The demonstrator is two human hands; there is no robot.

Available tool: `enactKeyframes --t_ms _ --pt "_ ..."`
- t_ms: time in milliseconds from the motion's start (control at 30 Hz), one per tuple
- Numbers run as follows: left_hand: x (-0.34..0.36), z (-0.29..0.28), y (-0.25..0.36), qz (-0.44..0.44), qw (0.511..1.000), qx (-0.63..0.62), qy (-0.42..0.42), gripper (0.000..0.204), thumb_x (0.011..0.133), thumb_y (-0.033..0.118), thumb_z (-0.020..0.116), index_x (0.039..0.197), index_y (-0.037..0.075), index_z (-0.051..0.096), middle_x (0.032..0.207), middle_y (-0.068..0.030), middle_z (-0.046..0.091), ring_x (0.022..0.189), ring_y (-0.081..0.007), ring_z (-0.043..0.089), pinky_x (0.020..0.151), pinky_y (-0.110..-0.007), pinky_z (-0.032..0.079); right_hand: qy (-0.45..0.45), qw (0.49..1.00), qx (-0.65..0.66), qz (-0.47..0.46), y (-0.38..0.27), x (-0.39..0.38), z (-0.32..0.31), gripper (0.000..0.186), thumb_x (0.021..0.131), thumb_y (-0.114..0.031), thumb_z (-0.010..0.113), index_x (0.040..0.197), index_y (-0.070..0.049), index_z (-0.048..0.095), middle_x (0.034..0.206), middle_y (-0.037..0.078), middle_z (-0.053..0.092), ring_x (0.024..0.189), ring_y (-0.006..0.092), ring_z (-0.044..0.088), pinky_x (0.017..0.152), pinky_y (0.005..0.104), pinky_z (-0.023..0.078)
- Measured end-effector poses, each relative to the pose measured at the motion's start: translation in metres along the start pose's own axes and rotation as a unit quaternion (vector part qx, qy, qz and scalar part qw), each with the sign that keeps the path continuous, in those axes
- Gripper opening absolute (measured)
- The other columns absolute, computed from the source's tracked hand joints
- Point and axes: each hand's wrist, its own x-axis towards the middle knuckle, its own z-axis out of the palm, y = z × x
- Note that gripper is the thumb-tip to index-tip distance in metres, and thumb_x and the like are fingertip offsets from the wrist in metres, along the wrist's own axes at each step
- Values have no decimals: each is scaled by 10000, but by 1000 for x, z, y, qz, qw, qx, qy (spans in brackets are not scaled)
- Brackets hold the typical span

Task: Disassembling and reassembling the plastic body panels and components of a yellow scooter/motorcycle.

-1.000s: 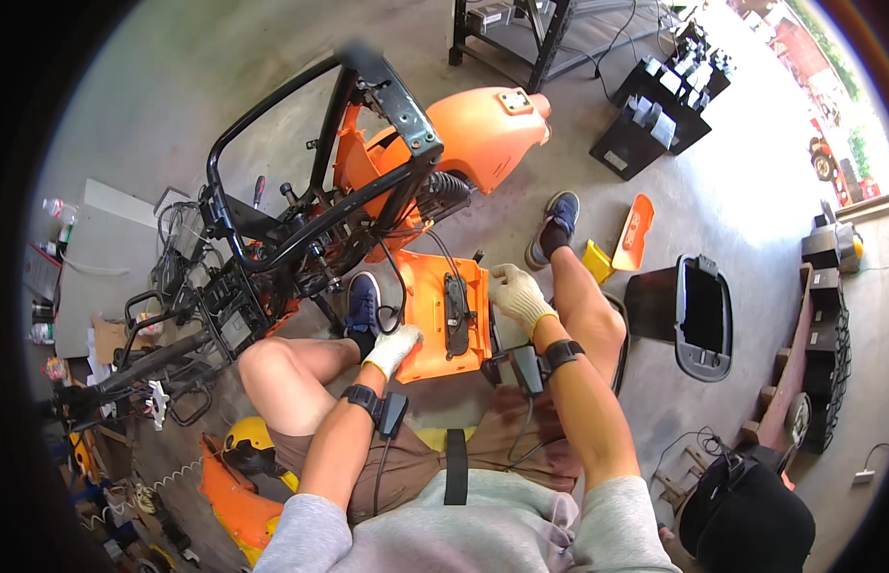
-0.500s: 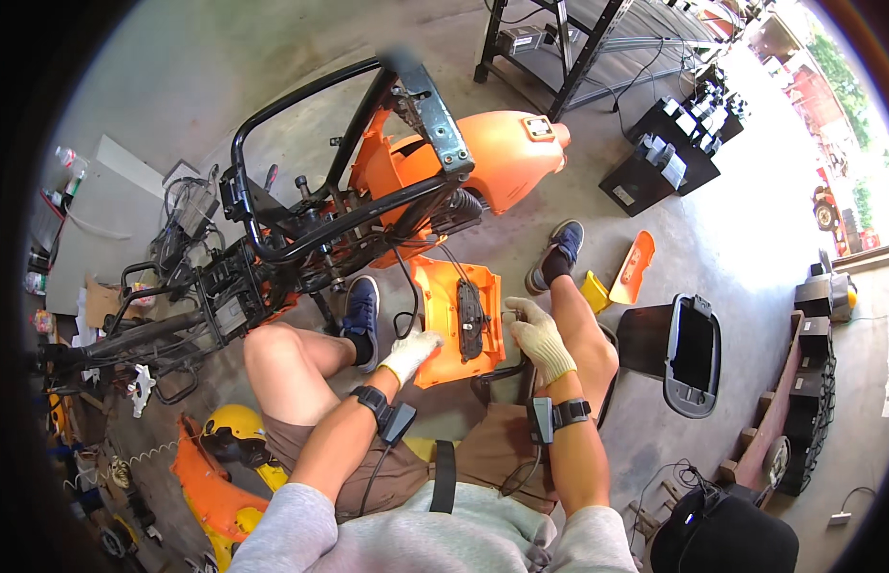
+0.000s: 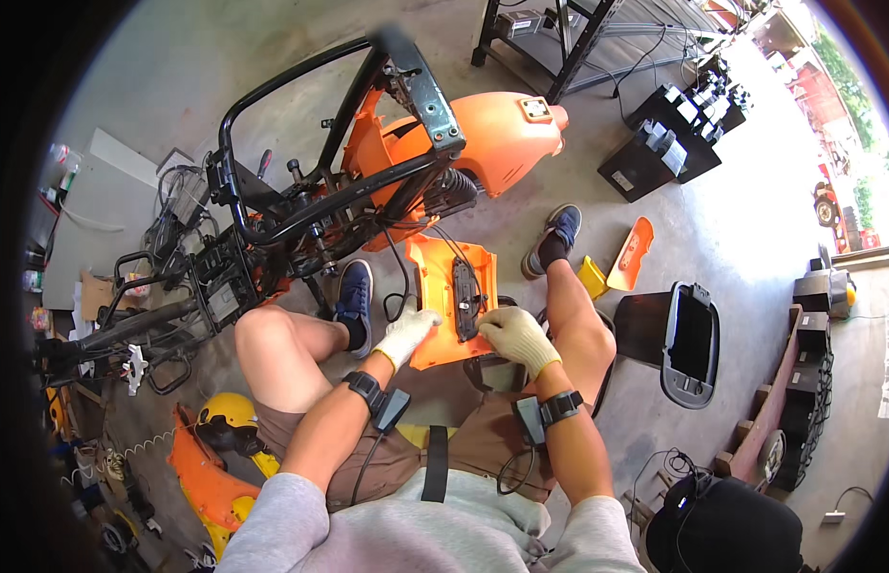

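Between my knees is an orange plastic body panel (image 3: 435, 277), with its inner side up. A long black fitting (image 3: 465, 298) is fixed along its middle, and thin cables run from it toward the vehicle frame. My gloved left hand (image 3: 409, 336) is closed on the panel's left edge. My gloved right hand (image 3: 519, 338) is curled over the panel's lower right, its fingertips beside the lower end of the black fitting. Whatever its fingers pinch is hidden. A stripped scooter frame (image 3: 320, 229) with black tubes and an orange rear fender (image 3: 507, 143) stands ahead on the left.
Black batteries (image 3: 645, 162) stand on the floor at far right, below a metal rack (image 3: 578, 57). An orange trim piece (image 3: 632, 253), a yellow piece (image 3: 592, 278) and an open black bin (image 3: 691, 344) lie to the right. A yellow helmet (image 3: 227, 413) sits at lower left.
My right hand has moved left from beside the panel's right edge onto its face, and its fingers have curled in. The panel has shifted slightly up and left in view.
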Motion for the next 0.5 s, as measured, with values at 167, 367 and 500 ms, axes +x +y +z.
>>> enactKeyframes --t_ms 167,367,500 --pt "-4 -3 5 -46 997 -61 -25 612 748 488 646 1220 98 618 1209 -242 620 1162 -367 574 1000 -377 425 48 995 -50 75 6 0 32 230 873 -196 561 868 21 638 669 130 660 587 230 659 591 356 525" --pt "-14 -9 11 -13 996 -83 -24 687 754 480 622 1295 76 496 1183 -240 618 1147 -393 575 982 -408 419 58 990 12 126 14 0 47 228 892 -205 576 834 13 608 642 98 648 531 184 632 536 320 511" --pt "-14 -9 11 -5 995 -96 -31 655 759 468 626 1255 57 504 1160 -249 617 1120 -384 586 958 -408 432 57 985 27 163 14 3 52 222 894 -208 588 859 9 616 650 93 647 529 170 627 519 316 513"
